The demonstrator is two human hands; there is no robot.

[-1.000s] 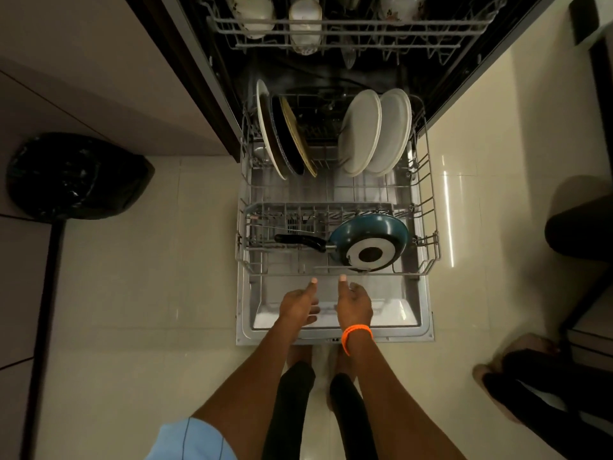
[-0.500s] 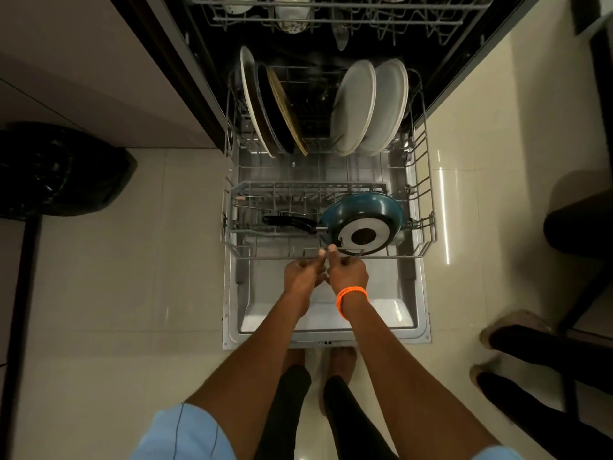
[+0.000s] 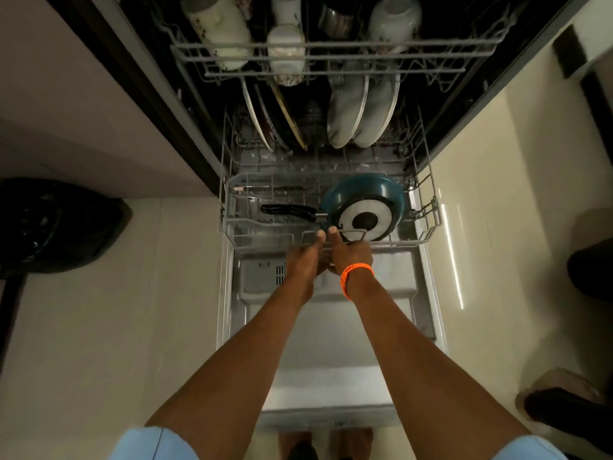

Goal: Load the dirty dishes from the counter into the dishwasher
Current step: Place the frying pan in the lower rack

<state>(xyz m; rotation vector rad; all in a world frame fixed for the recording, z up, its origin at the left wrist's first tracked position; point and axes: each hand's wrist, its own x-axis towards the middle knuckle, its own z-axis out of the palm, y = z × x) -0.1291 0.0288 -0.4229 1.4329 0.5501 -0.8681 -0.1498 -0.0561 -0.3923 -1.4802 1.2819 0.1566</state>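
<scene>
Pale floor tiles run either side of the open dishwasher; a black bin bag sits far left, dark footwear far right.

Progress, as far as visible: the load looks mostly done. Upper rack holds mugs and a bowl upside down. Lower rack is part-way out over the dropped door. Reading left to right in it: three plates on edge at the back left, cutlery lying in the front-left section, two white plates back right, and a teal frying pan on edge at front right, black handle pointing left. No counter in view, so you can't confirm whether any dishes remain there.

Hands: both arms reach straight forward and down, close together at the rack's front rail. Your left hand has its thumb up against the rail; the fingers are tucked under, out of sight, so I can't tell if they grip. Your right hand, orange wristband on its wrist, touches it, thumb up beside the other; its fingers are hidden too.

Judgement: the rack wants sliding home, then the door shut.
</scene>
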